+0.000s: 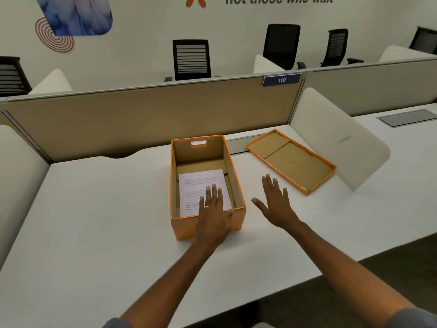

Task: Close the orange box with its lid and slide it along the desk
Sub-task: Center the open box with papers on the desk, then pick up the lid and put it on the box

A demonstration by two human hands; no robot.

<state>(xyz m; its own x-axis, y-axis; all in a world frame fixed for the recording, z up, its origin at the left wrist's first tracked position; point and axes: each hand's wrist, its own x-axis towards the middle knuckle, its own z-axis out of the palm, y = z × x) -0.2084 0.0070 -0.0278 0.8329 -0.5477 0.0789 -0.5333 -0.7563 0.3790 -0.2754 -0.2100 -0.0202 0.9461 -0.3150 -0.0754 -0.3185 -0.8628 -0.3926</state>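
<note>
On desk: orange box open | lid beside | hands spread, left, right.

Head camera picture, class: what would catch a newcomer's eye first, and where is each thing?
The open orange box stands mid-desk with a printed sheet lying inside, and the left hand reaches over its near rim. To the right, its lid lies upside down on the white desk, apart from the box. The right hand hovers open between box and lid.
</note>
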